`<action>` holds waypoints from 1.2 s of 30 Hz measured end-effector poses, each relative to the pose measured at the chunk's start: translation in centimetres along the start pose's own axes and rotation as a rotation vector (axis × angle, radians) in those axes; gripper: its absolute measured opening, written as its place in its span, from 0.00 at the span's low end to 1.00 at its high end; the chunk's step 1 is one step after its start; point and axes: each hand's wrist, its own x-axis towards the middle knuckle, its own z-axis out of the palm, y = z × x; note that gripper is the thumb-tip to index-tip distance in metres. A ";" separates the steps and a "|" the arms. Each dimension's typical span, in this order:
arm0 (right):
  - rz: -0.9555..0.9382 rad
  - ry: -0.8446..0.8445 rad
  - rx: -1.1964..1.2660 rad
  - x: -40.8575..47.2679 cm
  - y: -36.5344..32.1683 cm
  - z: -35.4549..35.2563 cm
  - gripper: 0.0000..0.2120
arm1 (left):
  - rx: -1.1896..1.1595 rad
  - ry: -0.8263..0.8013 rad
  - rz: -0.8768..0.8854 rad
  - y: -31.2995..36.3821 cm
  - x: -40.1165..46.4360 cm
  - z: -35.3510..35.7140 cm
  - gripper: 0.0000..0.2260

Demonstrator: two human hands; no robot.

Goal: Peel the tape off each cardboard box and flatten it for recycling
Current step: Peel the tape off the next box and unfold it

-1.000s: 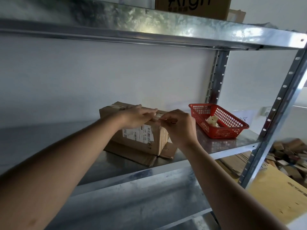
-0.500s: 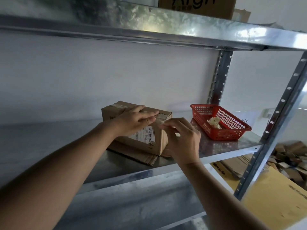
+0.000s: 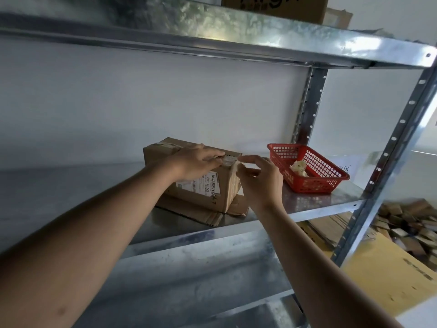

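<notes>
A brown cardboard box with a white shipping label stands on the metal shelf, on top of a flattened piece of cardboard. My left hand lies flat on the box's top and holds it down. At the box's top right corner a strip of clear tape is lifted off the edge. My right hand is beside that corner, thumb and fingertips pinching the loose end of the tape.
A red plastic basket holding a crumpled wad sits to the right on the same shelf. A perforated steel post rises at the right front. Another shelf hangs close overhead. Cardboard scraps lie on the floor below right.
My right hand dropped lower beside the box's corner, then rose back to the top right corner with the tape lifted. My left hand slid flatter across the box top.
</notes>
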 end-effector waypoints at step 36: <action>-0.068 -0.208 -0.204 12.0 13.7 -13.5 0.10 | -0.072 -0.041 -0.140 15.9 6.1 4.4 0.36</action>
